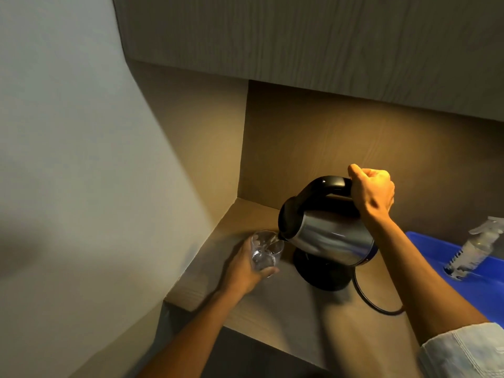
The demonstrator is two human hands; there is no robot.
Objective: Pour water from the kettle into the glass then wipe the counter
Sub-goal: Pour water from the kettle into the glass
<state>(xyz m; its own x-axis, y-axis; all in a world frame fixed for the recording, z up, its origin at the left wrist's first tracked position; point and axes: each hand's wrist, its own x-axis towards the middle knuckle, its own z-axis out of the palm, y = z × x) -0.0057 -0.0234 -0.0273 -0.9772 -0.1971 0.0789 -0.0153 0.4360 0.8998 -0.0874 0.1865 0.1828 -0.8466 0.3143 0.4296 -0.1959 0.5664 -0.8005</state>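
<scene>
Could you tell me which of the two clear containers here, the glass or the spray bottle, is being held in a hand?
The glass, gripped by the left hand under the kettle spout. The spray bottle sits untouched in the blue tray.

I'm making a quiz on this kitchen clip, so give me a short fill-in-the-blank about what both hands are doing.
1. The right hand grips the kettle by its black ____.
2. The left hand holds the ____ under the spout.
3. The kettle is lifted off its black ____.
4. The spray bottle lies in a ____ tray.

Missing words: handle; glass; base; blue
</scene>
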